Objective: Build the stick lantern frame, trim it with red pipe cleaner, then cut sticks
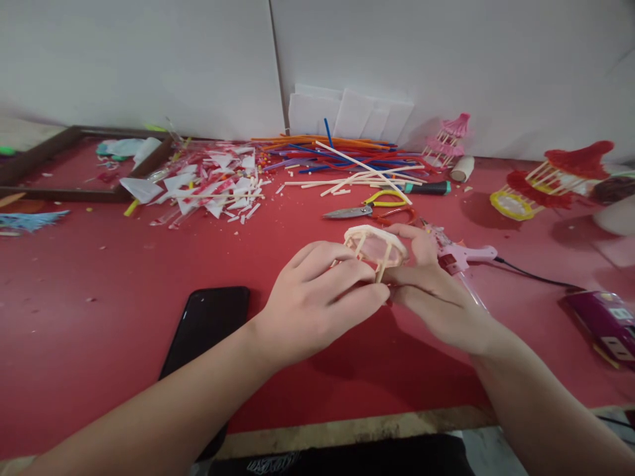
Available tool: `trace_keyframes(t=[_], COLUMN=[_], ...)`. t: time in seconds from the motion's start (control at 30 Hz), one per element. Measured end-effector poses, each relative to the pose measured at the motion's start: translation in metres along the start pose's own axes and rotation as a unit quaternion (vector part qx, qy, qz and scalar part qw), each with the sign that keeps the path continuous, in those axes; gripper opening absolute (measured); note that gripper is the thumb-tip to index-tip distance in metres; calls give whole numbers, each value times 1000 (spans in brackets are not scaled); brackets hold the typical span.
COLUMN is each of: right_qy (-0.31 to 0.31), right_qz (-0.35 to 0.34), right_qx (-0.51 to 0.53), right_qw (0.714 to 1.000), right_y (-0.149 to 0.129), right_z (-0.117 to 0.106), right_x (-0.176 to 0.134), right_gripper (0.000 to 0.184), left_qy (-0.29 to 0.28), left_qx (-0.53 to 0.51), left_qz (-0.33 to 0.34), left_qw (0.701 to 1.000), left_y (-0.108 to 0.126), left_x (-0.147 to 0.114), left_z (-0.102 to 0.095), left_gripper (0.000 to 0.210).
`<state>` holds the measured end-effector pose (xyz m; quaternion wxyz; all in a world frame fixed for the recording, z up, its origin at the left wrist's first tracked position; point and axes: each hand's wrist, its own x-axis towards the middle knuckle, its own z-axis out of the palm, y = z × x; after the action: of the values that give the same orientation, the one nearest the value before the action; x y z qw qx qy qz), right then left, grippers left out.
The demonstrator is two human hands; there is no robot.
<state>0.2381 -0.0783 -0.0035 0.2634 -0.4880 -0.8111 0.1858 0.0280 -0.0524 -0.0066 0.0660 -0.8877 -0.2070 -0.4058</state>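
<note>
Between my two hands, above the red table, is a small cream-coloured model (pixel 376 244) with a rounded ring on top and thin stick posts below it. My left hand (pixel 317 291) is closed on its left and near side, fingertips at the posts. From the right, my right hand (pixel 436 291) grips the same model, its index finger up along the ring. The fingers hide the model's lower part. Just beyond it lie scissors (pixel 367 209) with yellow and orange handles. A pink glue gun (pixel 464 254) rests close to my right hand.
A black phone (pixel 211 317) lies left of my left hand. Paper scraps (pixel 213 178) and coloured sticks (pixel 342 155) spread along the back. Finished-looking pagoda models, one pink (pixel 449 139) and one red (pixel 565 172), stand at right near a purple power strip (pixel 602 320). A brown frame (pixel 64 195) is far left.
</note>
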Motion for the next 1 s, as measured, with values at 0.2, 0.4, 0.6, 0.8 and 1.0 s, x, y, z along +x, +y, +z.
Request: trace_keyframes(t=[0.2,0.4,0.6,0.8,1.0], right_qy=[-21,-64,-108,-31,83], right_qz=[-3,-23,-44,-13,-48], right_qx=[65,96,104,203,52], right_qw=[998,993,988,979,994], right_y=[4,13,17,19,13], right_z=[2,-9,-19,-16,-20], right_x=[1,0,2,3,2], right_gripper=[29,16,12,11,7], left_qy=[0,-3,5,7,-27], left_qx=[-59,-113,-156,-230,-279], left_qz=[-28,-40,-33,-131,-168], left_qw=[998,993,987,964,945], left_y=[0,1,4,4,2], left_x=[0,0,0,2,4], left_z=[2,6,8,6,6], left_gripper=[13,14,16,14,17])
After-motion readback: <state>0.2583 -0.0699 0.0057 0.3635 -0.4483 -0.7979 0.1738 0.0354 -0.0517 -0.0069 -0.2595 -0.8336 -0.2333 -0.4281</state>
